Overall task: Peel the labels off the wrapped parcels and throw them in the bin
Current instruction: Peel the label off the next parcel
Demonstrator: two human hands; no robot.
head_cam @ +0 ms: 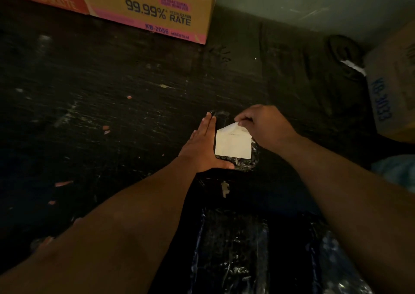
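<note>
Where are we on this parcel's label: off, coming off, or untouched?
Coming off. The right hand pinches the lifted far corner of the white rectangular paper label; most of it remains stuck to the small black plastic-wrapped parcel, which the flat left hand steadies. Left: finish peeling and bin it; no bin is visible here.

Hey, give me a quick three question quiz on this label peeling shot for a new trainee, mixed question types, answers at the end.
1. True or false: the right hand pinches the far corner of the white rectangular paper label.
2. Which hand lies flat, steadying the small black plastic-wrapped parcel?
3. The label is: A fully stuck, B partly lifted, C fully off.

Key: 1 true. 2 the left hand. 3 B.
</note>
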